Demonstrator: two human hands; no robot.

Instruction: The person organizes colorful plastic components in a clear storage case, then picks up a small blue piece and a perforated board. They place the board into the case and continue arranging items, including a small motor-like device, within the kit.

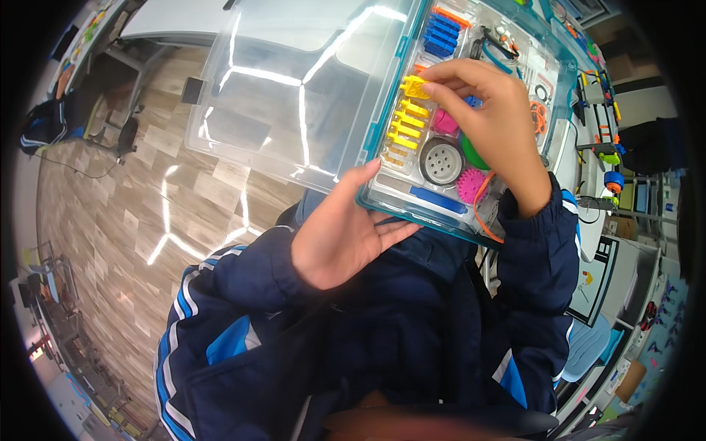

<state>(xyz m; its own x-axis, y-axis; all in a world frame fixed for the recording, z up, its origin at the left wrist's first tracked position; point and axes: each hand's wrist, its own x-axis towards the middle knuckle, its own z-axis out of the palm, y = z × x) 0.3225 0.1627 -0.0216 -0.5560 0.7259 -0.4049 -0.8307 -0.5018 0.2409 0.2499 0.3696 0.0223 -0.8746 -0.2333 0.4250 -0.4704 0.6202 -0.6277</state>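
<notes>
A clear plastic parts case with a teal rim point(376, 132) lies in front of me, its transparent lid point(272, 95) folded out to the left. My left hand point(340, 231) grips the case's near left corner, thumb at the rim and fingers beneath. Thumb and forefinger of my right hand point(489, 99) pinch a yellow plastic building piece point(415, 87) at the top of a row of yellow pieces point(408, 125). Beside that row sit a grey wheel point(442, 162) and a pink gear point(472, 185). Blue pieces point(441, 35) fill the compartment beyond. My right hand covers part of the contents.
An orange band point(482, 209) hangs over the near edge of the case. White tables stand at the far left point(176, 18) and along the right. A screen point(594, 283) and a light blue chair point(588, 349) are at the right. Wood-patterned floor point(110, 242) spreads to the left.
</notes>
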